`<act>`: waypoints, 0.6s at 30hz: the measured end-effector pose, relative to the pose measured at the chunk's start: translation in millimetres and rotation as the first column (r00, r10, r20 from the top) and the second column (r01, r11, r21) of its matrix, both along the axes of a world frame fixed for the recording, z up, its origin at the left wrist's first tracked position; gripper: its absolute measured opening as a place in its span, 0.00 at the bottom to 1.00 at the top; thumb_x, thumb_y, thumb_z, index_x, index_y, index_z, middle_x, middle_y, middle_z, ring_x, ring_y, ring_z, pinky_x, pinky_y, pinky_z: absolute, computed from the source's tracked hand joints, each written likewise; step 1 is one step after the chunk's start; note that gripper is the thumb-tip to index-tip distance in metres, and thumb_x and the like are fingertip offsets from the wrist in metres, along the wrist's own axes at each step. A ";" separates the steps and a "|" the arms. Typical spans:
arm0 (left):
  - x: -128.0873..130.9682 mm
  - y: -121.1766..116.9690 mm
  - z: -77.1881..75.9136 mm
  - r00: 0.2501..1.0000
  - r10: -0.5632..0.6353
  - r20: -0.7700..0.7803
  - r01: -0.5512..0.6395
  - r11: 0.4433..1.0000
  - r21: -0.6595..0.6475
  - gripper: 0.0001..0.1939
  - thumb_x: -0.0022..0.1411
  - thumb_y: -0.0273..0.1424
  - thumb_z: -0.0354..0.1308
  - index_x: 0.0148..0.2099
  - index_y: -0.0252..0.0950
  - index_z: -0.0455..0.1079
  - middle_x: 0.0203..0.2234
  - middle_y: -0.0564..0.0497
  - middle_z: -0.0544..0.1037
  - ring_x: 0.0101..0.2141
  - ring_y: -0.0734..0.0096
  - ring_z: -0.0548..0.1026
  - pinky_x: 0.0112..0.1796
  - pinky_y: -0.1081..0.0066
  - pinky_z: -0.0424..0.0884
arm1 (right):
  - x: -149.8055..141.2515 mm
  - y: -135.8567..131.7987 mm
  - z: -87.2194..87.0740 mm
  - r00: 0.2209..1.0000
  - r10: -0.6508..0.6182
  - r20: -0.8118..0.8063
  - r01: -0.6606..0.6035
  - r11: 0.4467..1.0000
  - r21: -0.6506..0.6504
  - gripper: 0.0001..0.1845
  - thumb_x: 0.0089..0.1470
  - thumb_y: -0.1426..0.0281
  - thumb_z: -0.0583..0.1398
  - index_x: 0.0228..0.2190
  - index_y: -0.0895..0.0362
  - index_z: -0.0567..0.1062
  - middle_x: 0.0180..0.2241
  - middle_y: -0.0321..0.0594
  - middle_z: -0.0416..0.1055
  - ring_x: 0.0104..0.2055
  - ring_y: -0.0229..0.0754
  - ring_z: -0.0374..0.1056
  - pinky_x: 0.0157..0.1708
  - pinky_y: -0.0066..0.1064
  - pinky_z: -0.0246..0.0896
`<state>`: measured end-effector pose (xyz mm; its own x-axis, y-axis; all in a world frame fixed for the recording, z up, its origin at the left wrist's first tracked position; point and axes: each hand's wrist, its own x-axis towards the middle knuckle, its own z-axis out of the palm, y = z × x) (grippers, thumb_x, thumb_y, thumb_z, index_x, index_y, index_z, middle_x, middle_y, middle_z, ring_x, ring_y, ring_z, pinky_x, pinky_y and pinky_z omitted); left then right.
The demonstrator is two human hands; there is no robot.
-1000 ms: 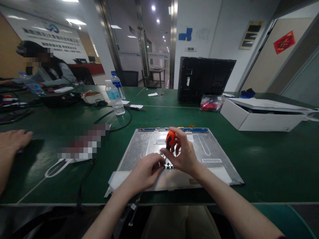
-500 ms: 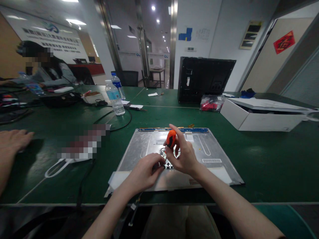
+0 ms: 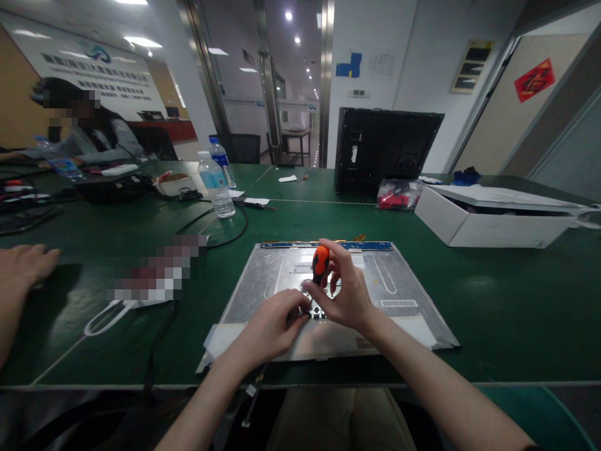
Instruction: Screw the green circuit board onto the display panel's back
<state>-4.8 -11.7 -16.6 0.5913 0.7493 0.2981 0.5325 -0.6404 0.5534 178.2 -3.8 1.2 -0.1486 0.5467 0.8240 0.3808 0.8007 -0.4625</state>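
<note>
A flat metal display panel (image 3: 404, 282) lies back-up on the green table (image 3: 516, 307) in front of me, with a blue circuit strip (image 3: 370, 245) along its far edge. My right hand (image 3: 345, 294) is closed round an orange-handled screwdriver (image 3: 321, 263) held upright over the panel's middle. My left hand (image 3: 275, 326) rests on the panel just left of the screwdriver's tip, fingers pinched together at the spot; whatever they hold is hidden.
A black monitor housing (image 3: 387, 150) stands behind the panel, a white open box (image 3: 488, 216) to its right, a bag of red parts (image 3: 397, 194) between. Two water bottles (image 3: 216, 185) and black cables (image 3: 220, 232) lie at left. Another person's hand (image 3: 23, 266) rests far left.
The fingers of my right hand have shifted round the screwdriver handle, which tilted slightly right and came back. My left hand has stayed in place.
</note>
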 end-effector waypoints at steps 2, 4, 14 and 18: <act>0.0 -0.1 0.0 1.000 0.003 -0.002 -0.003 1.000 0.002 0.06 0.59 0.23 0.51 0.36 0.36 0.68 0.31 0.50 0.75 0.33 0.66 0.72 0.34 0.69 0.66 | 0.1 1.6 -0.1 0.999 -0.032 0.004 0.032 0.999 0.017 0.33 0.56 0.65 0.62 0.60 0.49 0.57 0.37 0.35 0.70 0.23 0.31 0.64 0.20 0.24 0.61; 0.3 -0.2 0.3 1.000 0.002 -0.001 -0.002 1.000 0.002 0.06 0.59 0.23 0.52 0.36 0.37 0.68 0.30 0.50 0.75 0.33 0.67 0.72 0.34 0.70 0.66 | 0.1 2.6 -0.3 0.998 -0.060 0.021 0.059 0.998 0.025 0.32 0.58 0.65 0.62 0.60 0.49 0.58 0.37 0.36 0.69 0.23 0.31 0.63 0.21 0.25 0.62; 0.5 0.0 1.5 1.000 -0.016 0.009 0.016 1.000 -0.008 0.07 0.59 0.24 0.51 0.38 0.37 0.69 0.33 0.49 0.77 0.35 0.65 0.73 0.36 0.68 0.67 | -0.7 -1.1 -1.4 1.000 0.004 0.007 -0.004 1.000 -0.031 0.35 0.55 0.73 0.58 0.62 0.50 0.53 0.35 0.36 0.71 0.25 0.33 0.66 0.21 0.24 0.61; -0.2 0.1 -0.6 1.000 0.004 0.007 -0.004 1.000 0.013 0.06 0.59 0.24 0.52 0.35 0.37 0.68 0.30 0.50 0.75 0.33 0.66 0.72 0.34 0.69 0.66 | -0.5 1.6 -1.7 0.999 -0.027 0.021 0.026 1.000 0.014 0.33 0.57 0.67 0.61 0.61 0.49 0.56 0.38 0.37 0.71 0.24 0.32 0.64 0.22 0.25 0.63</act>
